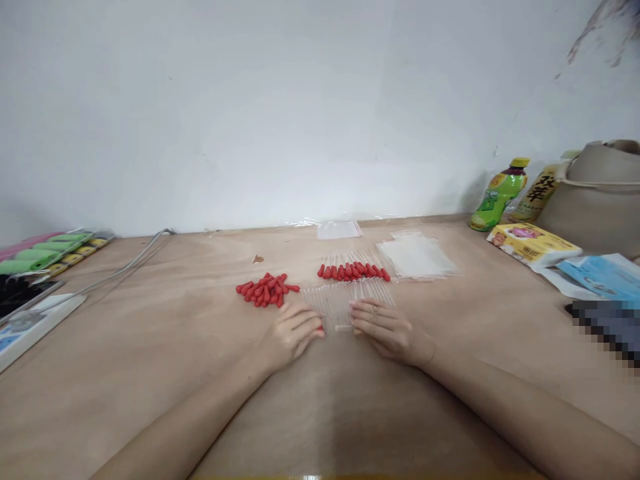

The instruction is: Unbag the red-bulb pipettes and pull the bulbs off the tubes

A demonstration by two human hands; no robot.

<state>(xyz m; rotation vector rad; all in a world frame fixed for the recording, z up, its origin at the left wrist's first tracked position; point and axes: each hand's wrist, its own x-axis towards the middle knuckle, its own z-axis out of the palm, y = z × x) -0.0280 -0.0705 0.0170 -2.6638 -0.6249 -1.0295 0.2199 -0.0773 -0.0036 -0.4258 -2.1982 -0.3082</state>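
Note:
My left hand [296, 331] is closed with its fingers curled, and a red rubber bulb [320, 327] shows at its fingertips. Opposite it, my right hand [384, 328] is closed around a clear glass dropper tube [344, 328], whose end points left toward the bulb. Just beyond both hands lies a row of clear glass tubes [333, 303], partly covered by the right fingers. A pile of loose red bulbs [265, 291] rests left of that row. Behind it, several droppers with red bulbs fitted [355, 270] lie side by side, bulbs toward me.
Clear plastic bags [420, 257] lie behind on the right, with another bag [339, 230] by the wall. Farther right are a green bottle [500, 195], a yellow tissue pack [533, 245] and a dark phone [607, 327]. A power strip [43, 327] with a cable stands left.

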